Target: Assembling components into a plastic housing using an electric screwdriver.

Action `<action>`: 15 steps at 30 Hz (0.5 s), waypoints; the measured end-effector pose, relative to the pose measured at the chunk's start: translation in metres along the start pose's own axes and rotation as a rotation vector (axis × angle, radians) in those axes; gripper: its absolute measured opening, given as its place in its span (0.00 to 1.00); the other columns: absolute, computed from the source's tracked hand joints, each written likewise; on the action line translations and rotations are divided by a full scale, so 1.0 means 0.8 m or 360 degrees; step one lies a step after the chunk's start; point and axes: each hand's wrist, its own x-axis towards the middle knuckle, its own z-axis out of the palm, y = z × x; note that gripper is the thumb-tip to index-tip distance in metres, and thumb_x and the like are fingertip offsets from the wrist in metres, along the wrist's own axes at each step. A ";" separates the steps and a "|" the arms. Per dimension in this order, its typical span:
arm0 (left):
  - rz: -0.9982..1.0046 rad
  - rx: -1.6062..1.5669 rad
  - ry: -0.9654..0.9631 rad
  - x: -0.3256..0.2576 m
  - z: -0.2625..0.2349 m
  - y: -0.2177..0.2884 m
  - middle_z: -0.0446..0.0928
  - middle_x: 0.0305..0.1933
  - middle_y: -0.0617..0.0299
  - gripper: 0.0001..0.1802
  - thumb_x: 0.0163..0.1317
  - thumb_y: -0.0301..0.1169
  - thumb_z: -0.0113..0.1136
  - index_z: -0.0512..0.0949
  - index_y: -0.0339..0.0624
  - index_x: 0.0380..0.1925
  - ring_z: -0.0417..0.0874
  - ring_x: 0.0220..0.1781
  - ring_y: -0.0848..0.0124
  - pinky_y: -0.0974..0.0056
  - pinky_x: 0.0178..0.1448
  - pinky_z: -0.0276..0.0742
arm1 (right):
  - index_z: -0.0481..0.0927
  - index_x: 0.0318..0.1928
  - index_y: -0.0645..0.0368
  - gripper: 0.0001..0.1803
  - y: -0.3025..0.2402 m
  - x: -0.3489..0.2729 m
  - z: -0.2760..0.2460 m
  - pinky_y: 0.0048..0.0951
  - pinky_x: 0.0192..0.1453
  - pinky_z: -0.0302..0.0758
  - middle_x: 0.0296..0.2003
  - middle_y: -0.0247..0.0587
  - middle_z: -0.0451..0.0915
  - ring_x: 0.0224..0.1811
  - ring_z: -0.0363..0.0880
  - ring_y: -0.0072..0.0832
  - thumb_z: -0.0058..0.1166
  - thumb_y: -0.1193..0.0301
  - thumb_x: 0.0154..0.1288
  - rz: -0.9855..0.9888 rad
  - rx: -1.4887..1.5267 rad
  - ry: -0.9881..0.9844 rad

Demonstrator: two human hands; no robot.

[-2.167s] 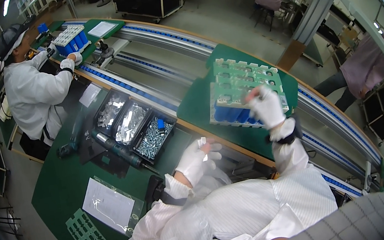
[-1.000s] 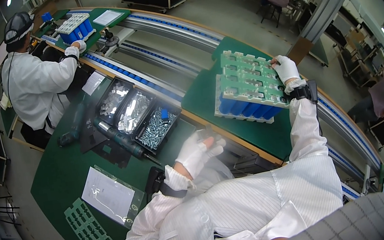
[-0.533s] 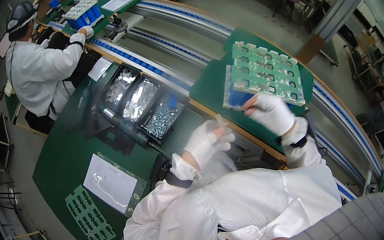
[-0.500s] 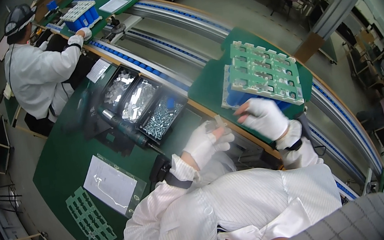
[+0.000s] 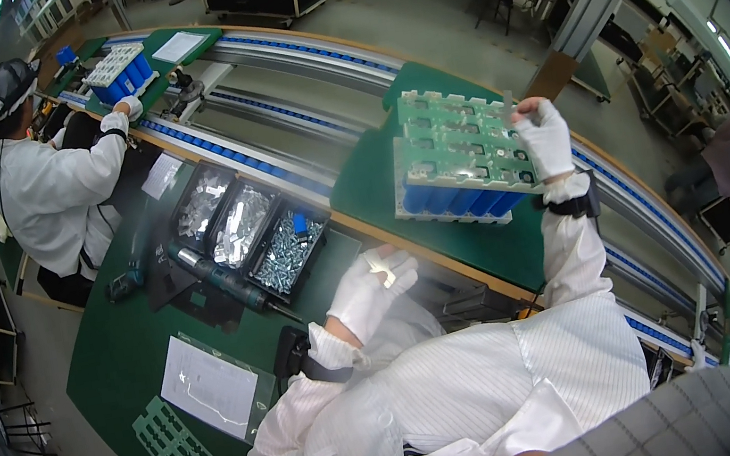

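Note:
In my gloved left hand, turned palm up with bent fingers, lie small shiny metal strips; their number is unclear. Bare fingertips show past the white glove of my right hand, which pinches a small flat metal strip. That hand is at the far right corner of the battery pack. Blue cells stand side by side under the pack's pale green slotted top frame. The pack rests on a green board.
Black bins with metal strips and screws lie left of my left hand, beside a power screwdriver. A paper sheet and a green slotted frame are nearer. A co-worker handles another pack at far left.
My right hand has moved from the pack's near side to its far right corner, carrying a strip. My left hand has turned its palm up, and my view has shifted.

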 end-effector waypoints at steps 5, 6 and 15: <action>0.0027 0.0155 0.0014 -0.003 0.005 0.002 0.69 0.59 0.41 0.21 0.70 0.21 0.47 0.62 0.27 0.61 0.76 0.60 0.51 0.53 0.63 0.78 | 0.81 0.39 0.61 0.06 0.055 0.035 -0.030 0.22 0.41 0.75 0.30 0.34 0.82 0.33 0.78 0.19 0.59 0.75 0.62 0.0036 -0.0548 -0.0184; 0.0036 0.0196 -0.0009 -0.003 0.005 0.002 0.70 0.59 0.42 0.21 0.70 0.22 0.47 0.62 0.27 0.61 0.76 0.60 0.52 0.54 0.62 0.79 | 0.82 0.39 0.60 0.06 0.060 0.035 -0.031 0.23 0.42 0.76 0.31 0.37 0.83 0.34 0.80 0.23 0.58 0.74 0.61 0.0018 -0.0718 -0.0267; 0.0012 0.0216 0.0054 -0.003 0.000 0.003 0.72 0.56 0.42 0.21 0.70 0.24 0.49 0.62 0.27 0.60 0.80 0.55 0.54 0.58 0.57 0.83 | 0.84 0.39 0.57 0.09 0.035 0.011 -0.024 0.32 0.46 0.77 0.35 0.45 0.84 0.38 0.83 0.37 0.62 0.67 0.60 -0.0041 -0.1003 -0.0418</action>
